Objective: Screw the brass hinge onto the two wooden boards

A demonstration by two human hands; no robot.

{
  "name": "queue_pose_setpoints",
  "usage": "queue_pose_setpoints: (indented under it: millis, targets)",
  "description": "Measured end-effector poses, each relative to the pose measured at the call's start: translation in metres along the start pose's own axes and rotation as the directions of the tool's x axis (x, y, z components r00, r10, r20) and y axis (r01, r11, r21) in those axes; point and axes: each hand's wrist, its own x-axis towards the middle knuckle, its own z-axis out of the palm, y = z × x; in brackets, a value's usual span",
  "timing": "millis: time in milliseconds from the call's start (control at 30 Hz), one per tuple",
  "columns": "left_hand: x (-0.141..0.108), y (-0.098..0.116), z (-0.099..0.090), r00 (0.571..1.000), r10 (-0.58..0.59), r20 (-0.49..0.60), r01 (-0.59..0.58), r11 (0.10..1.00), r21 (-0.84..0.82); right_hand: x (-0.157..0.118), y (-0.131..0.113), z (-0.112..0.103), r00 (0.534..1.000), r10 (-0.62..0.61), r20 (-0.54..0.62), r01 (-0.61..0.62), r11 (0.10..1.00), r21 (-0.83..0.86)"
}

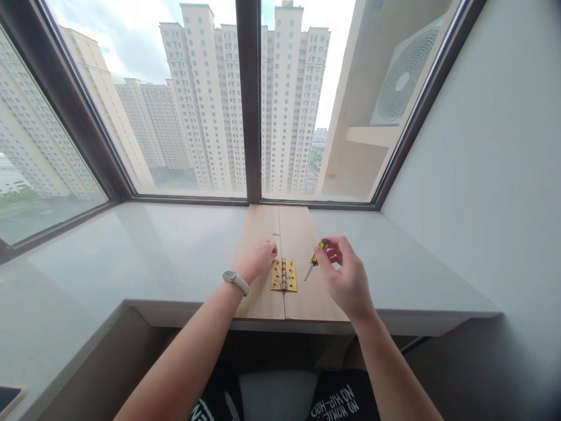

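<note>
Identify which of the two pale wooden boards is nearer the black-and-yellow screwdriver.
The right pale wooden board: the right hand holds the screwdriver on that side; the left board lies nearer the left hand.

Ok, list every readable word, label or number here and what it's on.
"NO HIP-HOP": dark clothing, right leg; last letter uncertain.
"NO HOMIE": line beside it, possibly cut off.
Left-leg lettering: cut off, unreadable.
Wristband screen: too small to read.
Screwdriver, hinge: nothing legible.
</note>
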Motion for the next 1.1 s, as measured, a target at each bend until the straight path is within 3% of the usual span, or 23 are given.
queue_pose_setpoints:
  millis: [167,300,400,500,567,667,833,1100]
  targets:
    - [-0.02,0.0,-0.013,0.997,-0.036,-0.075,0.02,0.98,-0.2,-0.033,0.017,-0.015,0.987,0.103,-0.12,-0.09,0.99,0.111]
    - [-0.037,-0.002,-0.015,0.995,-0.075,-0.062,0.049,0.937,-0.345,-0.053,0.02,-0.024,0.983,0.093,-0.157,-0.072,0.989,0.132]
    - [-0.043,-0.002,-0.011,0.987,-0.126,-0.097,0.08,0.92,-0.384,-0.059,0.018,-0.023,0.996,0.042,-0.083,-0.044,0.999,-0.011]
    - [-0.047,0.002,-0.006,0.98,-0.149,-0.135,0.077,0.899,-0.432,-0.056,0.018,-0.013,0.993,0.007,0.114,0.019,0.973,-0.229]
    - [-0.048,0.007,-0.004,0.98,-0.141,-0.14,0.065,0.893,-0.446,-0.053,0.021,0.0,0.951,0.015,0.308,0.093,0.938,-0.333]
    - [-0.05,0.013,-0.001,0.983,-0.129,-0.132,0.061,0.902,-0.427,-0.05,0.026,0.023,0.896,0.075,0.437,0.155,0.87,-0.468]
    - [-0.049,0.014,0.003,0.983,-0.117,-0.141,0.044,0.897,-0.439,-0.051,0.031,0.048,0.851,0.113,0.513,0.21,0.822,-0.53]
    - [-0.048,0.015,0.005,0.989,-0.081,-0.127,0.023,0.914,-0.405,-0.052,0.034,0.053,0.853,0.116,0.508,0.214,0.811,-0.544]
